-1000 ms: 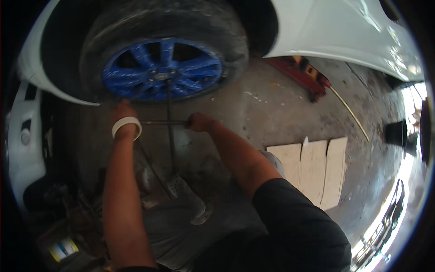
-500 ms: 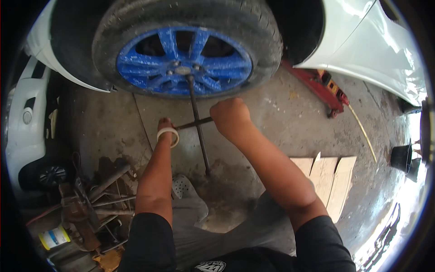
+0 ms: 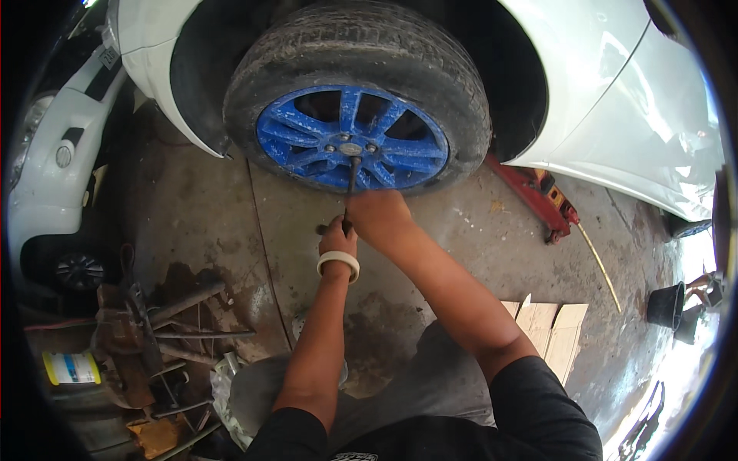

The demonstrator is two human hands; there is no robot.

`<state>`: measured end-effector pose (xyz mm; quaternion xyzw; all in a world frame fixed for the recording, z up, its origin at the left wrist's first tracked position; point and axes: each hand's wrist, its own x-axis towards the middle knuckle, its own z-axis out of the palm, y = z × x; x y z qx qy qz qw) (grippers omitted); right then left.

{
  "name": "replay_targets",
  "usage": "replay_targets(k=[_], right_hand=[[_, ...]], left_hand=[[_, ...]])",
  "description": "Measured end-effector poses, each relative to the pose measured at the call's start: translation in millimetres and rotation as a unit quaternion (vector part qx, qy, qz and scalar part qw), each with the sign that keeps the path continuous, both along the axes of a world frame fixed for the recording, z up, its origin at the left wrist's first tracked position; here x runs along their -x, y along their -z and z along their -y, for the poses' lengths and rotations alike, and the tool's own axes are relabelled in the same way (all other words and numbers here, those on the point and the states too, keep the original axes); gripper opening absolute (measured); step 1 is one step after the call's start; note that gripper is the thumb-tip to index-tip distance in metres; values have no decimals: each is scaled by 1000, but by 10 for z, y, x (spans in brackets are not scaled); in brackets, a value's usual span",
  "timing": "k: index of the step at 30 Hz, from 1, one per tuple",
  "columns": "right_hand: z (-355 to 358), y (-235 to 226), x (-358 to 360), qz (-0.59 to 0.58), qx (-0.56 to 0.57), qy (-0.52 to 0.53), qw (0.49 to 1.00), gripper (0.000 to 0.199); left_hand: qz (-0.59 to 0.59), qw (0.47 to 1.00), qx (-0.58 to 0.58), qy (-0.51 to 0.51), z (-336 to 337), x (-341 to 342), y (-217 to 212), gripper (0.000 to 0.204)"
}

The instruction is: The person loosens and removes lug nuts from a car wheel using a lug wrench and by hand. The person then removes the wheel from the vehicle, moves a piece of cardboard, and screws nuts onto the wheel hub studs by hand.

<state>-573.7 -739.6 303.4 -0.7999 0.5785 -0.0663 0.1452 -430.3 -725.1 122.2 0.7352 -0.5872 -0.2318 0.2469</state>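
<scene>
- Right hand (image 3: 378, 217) is closed around the cross wrench (image 3: 350, 184), just below the blue wheel (image 3: 352, 138).
- Left hand (image 3: 337, 238) grips the same wrench, touching the right hand.
- Black bucket (image 3: 665, 306) stands far right of the hands; its contents cannot be seen.

The right hand (image 3: 378, 217) hides most of the wrench (image 3: 352, 175); tyre (image 3: 361, 46) top cut off.

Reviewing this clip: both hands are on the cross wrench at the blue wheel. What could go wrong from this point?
1. Both the left hand and right hand grip the cross wrench close together; if its socket slips off the nut, knuckles could strike the blue wheel or the concrete floor.
2. The red floor jack reaches under the white car; hard pulls could possibly rock the car.
3. Loose metal tools lie by the left arm, a possible trip hazard.
</scene>
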Motion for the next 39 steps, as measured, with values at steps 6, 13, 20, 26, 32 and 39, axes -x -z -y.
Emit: replay_targets(k=[6, 13, 20, 26, 32, 39], right_hand=[[-267, 32, 658, 340, 281, 238, 865, 26], [-567, 396, 1223, 370, -498, -58, 782, 31], [-613, 1398, 647, 225, -585, -88, 774, 40], [-779, 1709, 79, 324, -480, 78, 811, 47], [-982, 1648, -83, 506, -563, 124, 642, 43], [-1048, 1676, -265, 613, -482, 168, 603, 31]], left_hand=[[-605, 714, -276, -219, 122, -151, 25, 68], [-502, 795, -312, -133, 200, -281, 195, 44], [-592, 793, -141, -27, -76, -291, 163, 33], [-654, 721, -208, -98, 9, -325, 197, 54], [-683, 645, -341, -32, 13, -347, 408, 62], [-394, 868, -302, -9, -73, -557, -46, 47]])
